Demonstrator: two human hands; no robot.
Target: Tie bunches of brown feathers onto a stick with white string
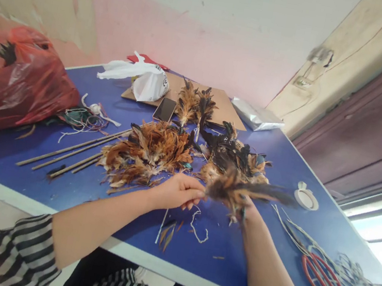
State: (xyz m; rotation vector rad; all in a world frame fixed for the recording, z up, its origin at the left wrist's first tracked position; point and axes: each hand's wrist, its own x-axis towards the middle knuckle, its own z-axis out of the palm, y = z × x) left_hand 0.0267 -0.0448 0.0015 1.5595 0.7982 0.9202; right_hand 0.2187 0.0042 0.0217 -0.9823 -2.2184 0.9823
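My left hand (184,192) is closed in a pinch at the near end of a bunch of brown and black feathers (230,189), which is blurred by motion. Beneath that hand a white string (204,236) trails onto the table. Of my right hand (251,213) mainly the wrist side shows, its fingers covered by the feathers. A heap of orange-brown feathers (156,149) spreads just beyond my left hand. Past the held bunch lies a darker feather pile (226,151). Two tied feather bunches (187,103) rest farther back on cardboard.
Thin sticks (78,153) lie left, beside a red plastic bag (16,82). A phone (165,109) and white bag (150,81) sit at the back. Rightward are a tape roll (306,199), red-handled scissors (318,279) and a silvery packet (257,115) on the blue table (227,272).
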